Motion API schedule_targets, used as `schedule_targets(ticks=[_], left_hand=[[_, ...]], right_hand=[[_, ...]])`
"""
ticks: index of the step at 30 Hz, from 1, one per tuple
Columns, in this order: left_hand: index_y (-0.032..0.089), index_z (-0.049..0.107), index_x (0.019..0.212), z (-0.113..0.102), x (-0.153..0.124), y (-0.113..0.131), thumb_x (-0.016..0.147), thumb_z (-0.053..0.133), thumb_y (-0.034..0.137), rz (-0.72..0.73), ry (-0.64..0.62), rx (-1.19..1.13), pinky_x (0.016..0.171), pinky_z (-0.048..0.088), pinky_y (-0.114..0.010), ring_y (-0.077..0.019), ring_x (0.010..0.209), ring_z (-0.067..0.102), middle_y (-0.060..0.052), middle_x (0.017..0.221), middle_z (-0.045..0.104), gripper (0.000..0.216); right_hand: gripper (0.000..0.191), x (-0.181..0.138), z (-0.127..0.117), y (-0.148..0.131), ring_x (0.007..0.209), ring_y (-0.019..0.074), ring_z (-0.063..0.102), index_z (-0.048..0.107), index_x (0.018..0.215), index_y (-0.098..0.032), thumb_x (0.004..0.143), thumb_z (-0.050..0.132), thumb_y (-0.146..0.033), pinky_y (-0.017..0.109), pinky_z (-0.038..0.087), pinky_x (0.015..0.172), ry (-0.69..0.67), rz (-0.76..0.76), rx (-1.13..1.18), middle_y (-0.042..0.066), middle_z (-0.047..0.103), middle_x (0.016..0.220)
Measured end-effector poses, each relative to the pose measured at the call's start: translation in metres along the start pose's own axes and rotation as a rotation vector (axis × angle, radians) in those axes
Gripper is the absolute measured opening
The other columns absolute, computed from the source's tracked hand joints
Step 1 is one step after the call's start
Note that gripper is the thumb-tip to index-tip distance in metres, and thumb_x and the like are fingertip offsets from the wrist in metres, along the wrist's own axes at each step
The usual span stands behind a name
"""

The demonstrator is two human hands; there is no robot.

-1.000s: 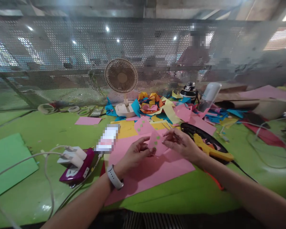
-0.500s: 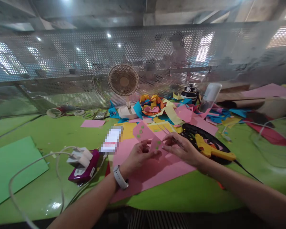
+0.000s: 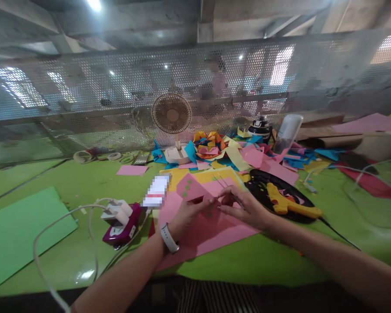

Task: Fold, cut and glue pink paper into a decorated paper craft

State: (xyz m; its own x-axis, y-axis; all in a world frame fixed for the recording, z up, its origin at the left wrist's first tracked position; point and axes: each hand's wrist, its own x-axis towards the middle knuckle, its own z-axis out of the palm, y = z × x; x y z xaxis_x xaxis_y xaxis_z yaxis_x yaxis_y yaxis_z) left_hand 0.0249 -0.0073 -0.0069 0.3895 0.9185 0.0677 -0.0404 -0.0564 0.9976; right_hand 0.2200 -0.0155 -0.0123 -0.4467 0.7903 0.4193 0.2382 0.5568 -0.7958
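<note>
Over a large pink sheet (image 3: 237,232), my left hand (image 3: 187,215) grips a folded pink card (image 3: 195,188) with small green pieces on it. My right hand (image 3: 246,206) has a pair of tweezers (image 3: 222,180) tucked in its fingers, the tips pointing away from me. Its fingertips meet the right part of the card, close to my left thumb. Shadow and fingers partly hide that side of the card. Just right of my right hand, a yellow glue gun (image 3: 285,202) rests in a black tray (image 3: 256,178) with paper scraps.
A phone (image 3: 156,190) and a purple power strip (image 3: 127,230) with white plugs and cables lie left. Green sheets (image 3: 26,234) are further left. A fan (image 3: 172,114), coloured paper scraps (image 3: 241,154), a black-and-white flask (image 3: 260,127) and a bottle (image 3: 289,130) stand before the perforated screen.
The folded card has tipped lower, and my left thumb has moved across toward my right fingertips. The view has shifted slightly, so the table's things sit a little further right.
</note>
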Motion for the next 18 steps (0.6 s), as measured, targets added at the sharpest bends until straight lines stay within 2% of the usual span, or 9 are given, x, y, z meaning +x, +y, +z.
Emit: schedule_targets(ticks=[5, 9, 15, 18], left_hand=[[0.012, 0.061, 0.069, -0.001, -0.0009, 0.0001, 0.076, 0.065, 0.038, 0.055, 0.036, 0.021, 0.061, 0.044, -0.027, -0.0149, 0.061, 0.055, -0.004, 0.064, 0.06, 0.027], [0.012, 0.061, 0.069, 0.0004, -0.0002, 0.0002, 0.075, 0.065, 0.041, 0.051, 0.048, 0.014, 0.057, 0.045, -0.027, -0.0155, 0.059, 0.055, -0.004, 0.063, 0.06, 0.03], [0.012, 0.065, 0.09, 0.0014, 0.0003, 0.0016, 0.073, 0.068, 0.038, 0.007, -0.024, -0.082, 0.063, 0.044, -0.025, -0.0163, 0.071, 0.057, -0.007, 0.082, 0.064, 0.031], [0.012, 0.065, 0.075, 0.0008, 0.0004, 0.0009, 0.073, 0.068, 0.039, -0.003, 0.001, -0.065, 0.063, 0.043, -0.026, -0.0142, 0.065, 0.055, -0.004, 0.071, 0.062, 0.027]], right_hand=[[0.031, -0.0003, 0.0001, -0.0061, 0.08, 0.0158, 0.06, 0.049, 0.106, -0.019, 0.08, 0.061, -0.03, 0.031, 0.048, 0.074, 0.089, -0.067, -0.023, 0.005, 0.063, 0.086], [0.025, -0.0019, -0.0002, -0.006, 0.08, 0.0162, 0.061, 0.052, 0.103, -0.019, 0.081, 0.059, -0.031, 0.031, 0.047, 0.075, 0.051, -0.085, -0.08, 0.005, 0.064, 0.085], [0.024, -0.0024, -0.0022, 0.0, 0.077, 0.0148, 0.059, 0.051, 0.104, -0.019, 0.084, 0.056, -0.03, 0.028, 0.047, 0.071, 0.052, -0.027, -0.024, 0.003, 0.061, 0.08], [0.024, -0.0022, -0.0024, 0.0003, 0.075, 0.0145, 0.059, 0.052, 0.103, -0.019, 0.083, 0.057, -0.032, 0.028, 0.046, 0.07, 0.062, -0.027, -0.032, 0.002, 0.06, 0.078]])
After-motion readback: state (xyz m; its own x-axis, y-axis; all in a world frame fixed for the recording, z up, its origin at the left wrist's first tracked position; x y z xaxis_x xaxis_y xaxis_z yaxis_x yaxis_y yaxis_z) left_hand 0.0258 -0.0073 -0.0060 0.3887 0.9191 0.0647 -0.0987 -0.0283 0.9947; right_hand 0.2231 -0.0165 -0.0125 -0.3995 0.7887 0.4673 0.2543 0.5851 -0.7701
